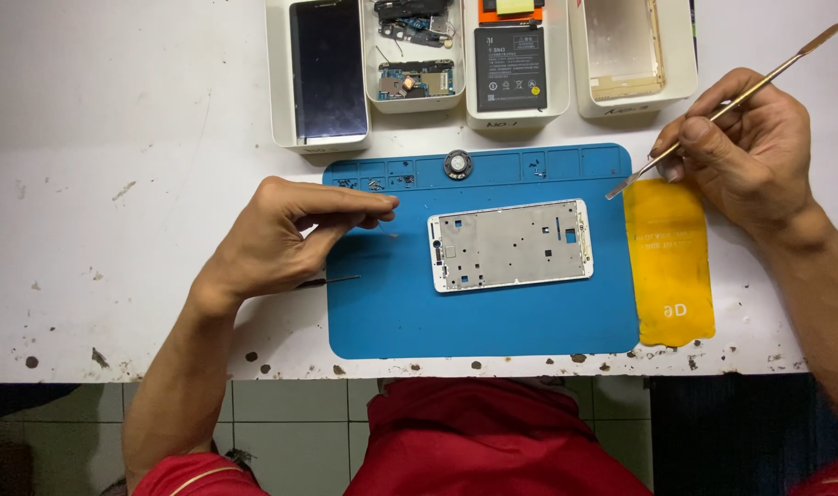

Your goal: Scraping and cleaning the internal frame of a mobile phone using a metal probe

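Observation:
A bare silver phone frame (511,245) lies flat in the middle of a blue work mat (478,317). My left hand (286,237) hovers at the mat's left edge, thumb and fingers pinched on a small clear piece I cannot make out. A thin dark tool (331,280) lies under that hand on the mat's edge. My right hand (745,147) is up at the right, gripping a long flat metal spudger (726,108) whose tip points down-left toward the mat's top right corner. A round speaker part (457,164) rests in the mat's top strip.
White trays stand along the back: one with a phone screen (328,69), one with circuit boards (416,78), one with a black battery (511,69), one with a gold back cover (624,46). A yellow card (671,262) lies right of the mat. The table's front edge is close.

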